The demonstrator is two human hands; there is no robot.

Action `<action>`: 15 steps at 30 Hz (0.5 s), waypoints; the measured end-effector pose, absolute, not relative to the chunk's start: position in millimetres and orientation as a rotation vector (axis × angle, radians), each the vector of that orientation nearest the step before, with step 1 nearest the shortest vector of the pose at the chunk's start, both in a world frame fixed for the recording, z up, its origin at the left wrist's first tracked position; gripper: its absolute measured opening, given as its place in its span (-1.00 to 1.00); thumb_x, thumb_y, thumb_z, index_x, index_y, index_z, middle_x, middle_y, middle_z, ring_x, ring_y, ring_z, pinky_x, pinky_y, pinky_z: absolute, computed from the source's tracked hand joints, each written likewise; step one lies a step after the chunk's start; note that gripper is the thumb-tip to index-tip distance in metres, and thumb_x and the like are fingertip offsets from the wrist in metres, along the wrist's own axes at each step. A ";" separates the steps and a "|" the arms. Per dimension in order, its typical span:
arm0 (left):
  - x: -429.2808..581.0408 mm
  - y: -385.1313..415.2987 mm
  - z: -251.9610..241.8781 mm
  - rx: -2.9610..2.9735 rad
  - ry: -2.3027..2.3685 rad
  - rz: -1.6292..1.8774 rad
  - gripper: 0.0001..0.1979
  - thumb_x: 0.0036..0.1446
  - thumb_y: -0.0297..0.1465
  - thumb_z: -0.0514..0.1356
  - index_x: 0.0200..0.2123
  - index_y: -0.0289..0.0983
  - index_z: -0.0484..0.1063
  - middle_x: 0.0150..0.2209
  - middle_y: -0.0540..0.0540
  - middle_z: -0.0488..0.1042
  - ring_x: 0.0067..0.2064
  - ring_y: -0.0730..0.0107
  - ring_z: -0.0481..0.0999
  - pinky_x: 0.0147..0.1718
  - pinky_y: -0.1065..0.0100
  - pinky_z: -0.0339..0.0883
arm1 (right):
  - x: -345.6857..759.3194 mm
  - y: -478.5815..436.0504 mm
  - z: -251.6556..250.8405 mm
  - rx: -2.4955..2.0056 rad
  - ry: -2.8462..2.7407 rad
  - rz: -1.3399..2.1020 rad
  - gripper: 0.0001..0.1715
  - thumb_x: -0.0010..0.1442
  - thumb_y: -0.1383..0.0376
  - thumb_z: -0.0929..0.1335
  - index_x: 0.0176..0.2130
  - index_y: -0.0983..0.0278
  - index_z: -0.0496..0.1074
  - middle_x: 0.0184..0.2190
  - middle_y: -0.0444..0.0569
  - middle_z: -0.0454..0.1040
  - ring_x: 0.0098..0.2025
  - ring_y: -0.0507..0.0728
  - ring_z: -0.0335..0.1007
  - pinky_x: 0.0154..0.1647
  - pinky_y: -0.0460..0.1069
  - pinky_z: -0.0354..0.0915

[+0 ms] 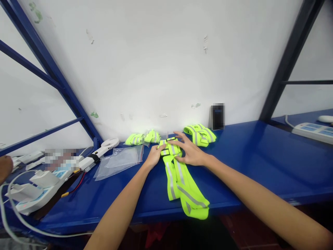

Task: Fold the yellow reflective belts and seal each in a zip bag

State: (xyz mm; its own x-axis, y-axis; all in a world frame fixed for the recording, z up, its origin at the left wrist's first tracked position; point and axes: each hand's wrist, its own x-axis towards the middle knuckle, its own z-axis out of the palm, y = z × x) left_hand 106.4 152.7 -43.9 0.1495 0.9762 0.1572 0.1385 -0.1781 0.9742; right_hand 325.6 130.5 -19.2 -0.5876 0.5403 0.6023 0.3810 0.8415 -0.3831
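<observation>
A neon-yellow reflective strap (171, 173) with grey stripes lies on the blue table, its upper part folded into a flat bundle with black buckles. Two loose lengths trail toward me, one end hanging over the front edge. My left hand (154, 155) is closed on the bundle's left side, thumb on top. From the right, my right hand (191, 151) spans the bundle, index finger by the upper buckle and thumb low on the strap; its other fingers are spread. Behind the bundle lie more folded yellow straps (199, 134) and bagged yellow straps (152, 136).
Clear plastic bags (119, 160) lie left of my left hand, beside a white handheld fan (110, 142). Farther left are a power strip (39, 201) with plugs, cables and another person's hand (5, 168). A dark box (218, 117) leans on the wall. Blue frame posts flank the table.
</observation>
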 end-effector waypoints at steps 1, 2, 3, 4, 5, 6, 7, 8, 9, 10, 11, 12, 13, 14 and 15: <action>106.0 153.1 -44.6 1.506 1.126 1.127 -0.56 0.08 -0.09 0.19 -0.31 -0.41 0.56 -0.39 -0.12 0.59 -0.36 0.27 0.51 -0.31 0.33 0.30 | 325.2 129.5 -18.2 -0.657 -2.272 0.289 -0.21 0.03 0.36 0.39 0.23 0.10 0.21 0.33 0.07 -0.10 0.31 0.35 -0.02 0.26 0.26 0.07; 105.5 153.3 -45.1 1.506 1.121 1.103 -0.55 0.08 -0.08 0.18 -0.33 -0.41 0.56 -0.39 -0.12 0.58 -0.36 0.27 0.51 -0.32 0.33 0.29 | 325.4 128.9 -17.2 -0.655 -2.272 0.323 -0.24 0.02 0.40 0.37 0.20 0.11 0.25 0.30 0.07 -0.05 0.31 0.34 -0.02 0.27 0.25 0.06; 105.1 153.4 -45.5 1.508 1.113 1.081 -0.54 0.08 -0.07 0.18 -0.34 -0.41 0.56 -0.39 -0.12 0.58 -0.36 0.28 0.51 -0.32 0.33 0.29 | 326.1 128.7 -16.5 -0.660 -2.273 0.371 -0.25 0.01 0.42 0.37 0.19 0.12 0.26 0.28 0.08 -0.01 0.30 0.34 0.00 0.27 0.25 0.06; 104.6 153.5 -45.7 1.512 1.102 1.061 -0.54 0.09 -0.07 0.17 -0.35 -0.41 0.56 -0.39 -0.12 0.58 -0.36 0.28 0.51 -0.31 0.33 0.29 | 327.0 128.7 -15.9 -0.662 -2.276 0.425 -0.24 0.00 0.43 0.36 0.20 0.12 0.25 0.27 0.08 0.01 0.28 0.33 0.03 0.26 0.25 0.07; 104.1 153.7 -45.9 1.516 1.091 1.046 -0.53 0.09 -0.06 0.17 -0.35 -0.41 0.56 -0.39 -0.12 0.59 -0.36 0.28 0.51 -0.31 0.33 0.29 | 327.8 128.9 -15.7 -0.659 -2.285 0.477 -0.23 0.01 0.42 0.36 0.21 0.12 0.23 0.27 0.08 0.00 0.26 0.33 0.07 0.26 0.25 0.08; 103.6 153.9 -46.1 1.518 1.078 1.037 -0.53 0.09 -0.06 0.17 -0.35 -0.41 0.56 -0.39 -0.12 0.59 -0.36 0.28 0.51 -0.30 0.33 0.29 | 328.5 129.3 -15.8 -0.647 -2.298 0.519 -0.23 0.04 0.41 0.36 0.23 0.12 0.21 0.27 0.09 0.00 0.26 0.33 0.09 0.25 0.25 0.09; 103.1 154.3 -46.3 1.517 1.067 1.037 -0.53 0.10 -0.07 0.16 -0.34 -0.41 0.56 -0.39 -0.12 0.59 -0.35 0.27 0.52 -0.29 0.32 0.30 | 328.7 129.8 -16.1 -0.634 -2.307 0.544 -0.23 0.06 0.39 0.35 0.24 0.12 0.19 0.28 0.09 -0.01 0.26 0.33 0.09 0.25 0.25 0.09; 102.6 154.8 -46.6 1.510 1.059 1.045 -0.53 0.10 -0.07 0.16 -0.33 -0.41 0.56 -0.39 -0.12 0.59 -0.34 0.26 0.52 -0.28 0.31 0.30 | 328.7 130.3 -16.8 -0.623 -2.312 0.552 -0.23 0.07 0.39 0.35 0.25 0.12 0.17 0.28 0.09 -0.02 0.27 0.33 0.07 0.25 0.24 0.09; 102.3 155.5 -47.0 1.502 1.053 1.054 -0.53 0.10 -0.07 0.16 -0.32 -0.41 0.56 -0.39 -0.12 0.58 -0.33 0.25 0.52 -0.26 0.30 0.31 | 328.3 130.8 -17.7 -0.621 -2.310 0.543 -0.22 0.08 0.41 0.34 0.26 0.12 0.16 0.28 0.09 -0.01 0.29 0.33 0.04 0.25 0.23 0.09; 102.2 156.2 -47.5 1.493 1.044 1.062 -0.54 0.10 -0.08 0.17 -0.30 -0.41 0.56 -0.38 -0.13 0.59 -0.31 0.24 0.53 -0.23 0.28 0.32 | 327.6 131.2 -18.8 -0.622 -2.307 0.518 -0.22 0.07 0.43 0.33 0.26 0.12 0.16 0.28 0.08 0.00 0.30 0.32 0.01 0.25 0.22 0.10; 102.3 157.0 -48.1 1.485 1.032 1.071 -0.54 0.11 -0.08 0.16 -0.28 -0.41 0.55 -0.37 -0.13 0.59 -0.30 0.23 0.54 -0.21 0.27 0.33 | 326.8 131.7 -20.0 -0.626 -2.301 0.484 -0.20 0.05 0.45 0.32 0.25 0.12 0.17 0.28 0.08 0.02 0.31 0.31 0.00 0.25 0.21 0.09; 102.8 157.7 -48.7 1.480 1.021 1.081 -0.52 0.11 -0.07 0.15 -0.25 -0.41 0.55 -0.35 -0.14 0.59 -0.28 0.21 0.54 -0.19 0.26 0.34 | 326.0 132.1 -21.2 -0.626 -2.298 0.449 -0.19 0.03 0.47 0.32 0.25 0.12 0.18 0.27 0.08 0.04 0.30 0.30 0.00 0.25 0.20 0.09; 103.5 158.2 -49.4 1.483 1.013 1.093 -0.50 0.13 -0.05 0.12 -0.21 -0.40 0.53 -0.32 -0.14 0.59 -0.26 0.20 0.54 -0.17 0.24 0.34 | 325.1 132.5 -22.5 -0.623 -2.295 0.420 -0.18 0.01 0.47 0.32 0.24 0.13 0.19 0.26 0.08 0.06 0.30 0.30 0.02 0.25 0.20 0.08; 104.5 158.5 -50.0 1.497 1.009 1.107 -0.47 0.15 -0.02 0.08 -0.17 -0.39 0.52 -0.28 -0.15 0.59 -0.23 0.20 0.54 -0.15 0.22 0.34 | 324.1 132.9 -23.7 -0.617 -2.288 0.401 -0.19 0.00 0.47 0.32 0.23 0.14 0.20 0.25 0.08 0.09 0.29 0.29 0.04 0.25 0.20 0.08; 105.4 158.4 -50.5 1.518 1.010 1.123 -0.43 0.18 0.00 0.02 -0.12 -0.37 0.49 -0.24 -0.15 0.58 -0.20 0.20 0.53 -0.13 0.21 0.35 | 322.8 133.5 -24.8 -0.615 -2.265 0.396 -0.21 0.00 0.47 0.32 0.22 0.15 0.22 0.24 0.08 0.11 0.27 0.28 0.07 0.25 0.20 0.08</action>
